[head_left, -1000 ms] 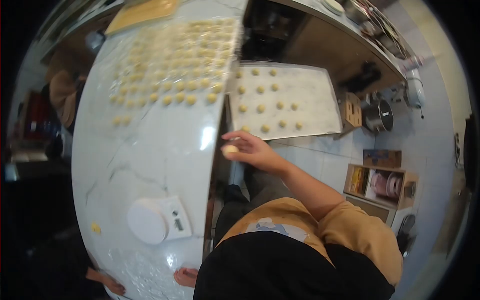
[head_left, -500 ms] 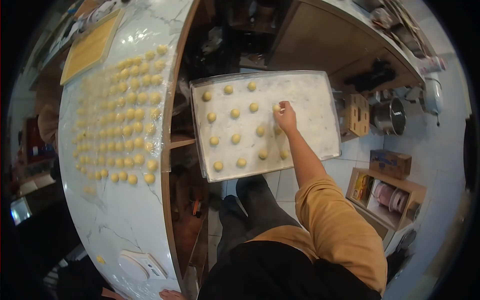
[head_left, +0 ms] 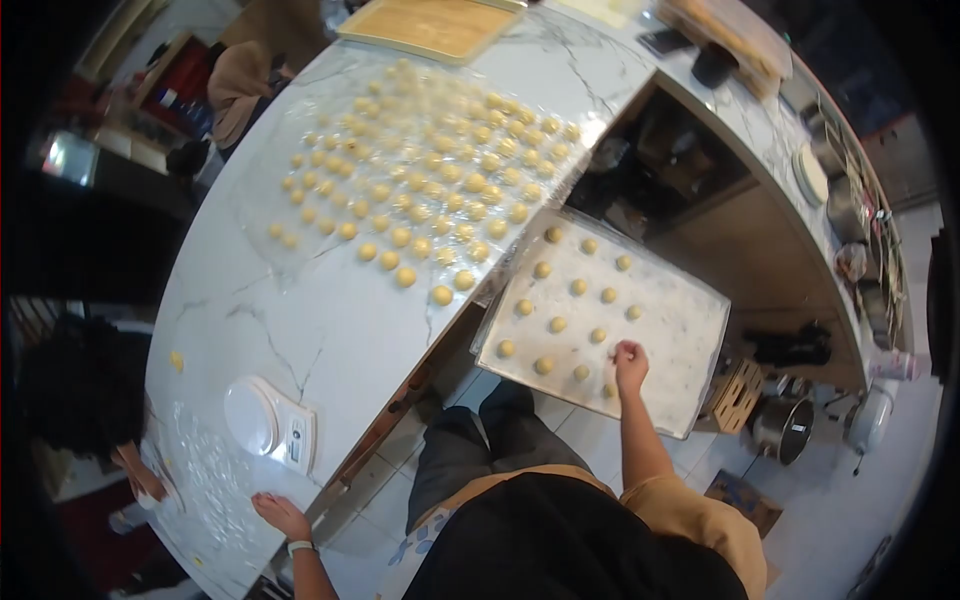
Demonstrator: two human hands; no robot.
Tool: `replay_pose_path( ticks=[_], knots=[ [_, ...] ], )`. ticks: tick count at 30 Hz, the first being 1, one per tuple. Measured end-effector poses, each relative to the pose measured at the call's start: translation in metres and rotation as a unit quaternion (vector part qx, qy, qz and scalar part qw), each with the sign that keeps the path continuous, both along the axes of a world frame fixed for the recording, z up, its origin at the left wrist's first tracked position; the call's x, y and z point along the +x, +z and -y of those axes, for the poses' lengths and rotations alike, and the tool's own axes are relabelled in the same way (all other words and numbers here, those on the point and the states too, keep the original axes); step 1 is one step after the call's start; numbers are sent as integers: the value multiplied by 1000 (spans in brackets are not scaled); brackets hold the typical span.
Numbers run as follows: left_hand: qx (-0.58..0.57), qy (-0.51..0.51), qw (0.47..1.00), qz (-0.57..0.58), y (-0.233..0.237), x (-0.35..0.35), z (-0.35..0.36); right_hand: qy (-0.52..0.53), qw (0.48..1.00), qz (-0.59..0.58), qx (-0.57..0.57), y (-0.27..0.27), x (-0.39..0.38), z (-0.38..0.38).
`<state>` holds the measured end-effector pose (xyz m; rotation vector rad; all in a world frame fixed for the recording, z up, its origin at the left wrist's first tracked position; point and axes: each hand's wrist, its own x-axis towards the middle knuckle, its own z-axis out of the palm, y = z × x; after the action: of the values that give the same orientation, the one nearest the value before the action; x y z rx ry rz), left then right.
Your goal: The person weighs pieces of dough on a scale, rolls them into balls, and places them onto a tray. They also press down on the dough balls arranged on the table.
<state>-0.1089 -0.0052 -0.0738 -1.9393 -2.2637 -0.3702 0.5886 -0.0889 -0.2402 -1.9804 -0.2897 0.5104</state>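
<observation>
My right hand [head_left: 630,365] is over the floured baking tray [head_left: 680,345], fingers curled together. Whether anything is between them I cannot make out. Rows of round yellow dough balls [head_left: 557,324] sit apart on the tray; a dough ball [head_left: 633,312] lies just beyond my fingertips. To the left, my left hand [head_left: 283,515], with a band at its wrist, rests on the marble counter edge with fingers stretched out. Near it is a white kitchen scale [head_left: 272,425]. Many more dough balls [head_left: 401,237] lie on clear plastic film on the counter.
A shallow yellow tray [head_left: 435,25] is at the counter's far end. Crumpled plastic film [head_left: 215,465] lies left of the scale, near a co-worker's hand [head_left: 148,487]. On the floor at right stand a slatted wooden crate [head_left: 735,392] and a steel mixing bowl [head_left: 782,430].
The view has swung left, showing more counter. My right hand has drawn back towards me across the tray, leaving a dough ball in the second row. My left hand has come further into view.
</observation>
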Motion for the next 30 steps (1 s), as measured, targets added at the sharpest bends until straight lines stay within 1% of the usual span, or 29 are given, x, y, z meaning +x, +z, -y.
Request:
replay_pose_path(
  ticks=[1,2,3,5,7,10,12,13,15,17,18,19,20,21,23,24,25,27,28,30],
  knots=[
    [18,-1,1000,-11,2,6,1,2,999,-42,-3,14,-14,-10],
    [22,16,1000,-4,5,13,2,1,999,-50,-2,26,-23,-21],
    [19,11,1000,0,10,20,1,16,999,-45,2,35,-23,-34],
    [19,14,1000,8,17,28,0,64,998,18,14,50,-22,-69],
    [40,21,999,6,20,38,-3,78,993,35,87,70,-14,-113],
    [44,33,998,11,17,38,-1,100,975,89,174,131,-14,-178],
    [50,37,998,10,23,47,0,89,952,102,274,169,-27,-211],
    [55,39,998,9,25,50,-2,90,951,104,277,186,-38,-223],
    [45,46,998,19,25,50,-2,47,937,69,338,213,-62,-243],
    [41,41,998,26,33,55,-2,71,930,79,351,221,-88,-261],
    [37,44,998,30,34,55,-3,117,946,162,255,228,-104,-273],
    [40,44,998,32,33,56,-3,161,944,242,155,233,-116,-284],
    [39,48,998,32,32,55,-2,225,907,347,87,226,-118,-296],
    [38,50,997,32,32,55,-2,224,906,348,87,228,-126,-307],
    [48,49,997,26,32,57,-4,199,889,395,-117,233,-142,-331],
    [55,52,997,20,31,57,-4,195,898,364,-151,236,-146,-342],
    [63,54,996,14,30,56,-4,191,899,364,-152,237,-149,-351],
    [69,47,997,5,29,55,-4,143,899,372,-181,241,-150,-368],
    [75,46,996,-5,28,54,-4,137,900,372,-182,241,-144,-378],
    [82,48,995,-11,19,50,-3,102,920,336,-171,238,-132,-391]
  ],
)
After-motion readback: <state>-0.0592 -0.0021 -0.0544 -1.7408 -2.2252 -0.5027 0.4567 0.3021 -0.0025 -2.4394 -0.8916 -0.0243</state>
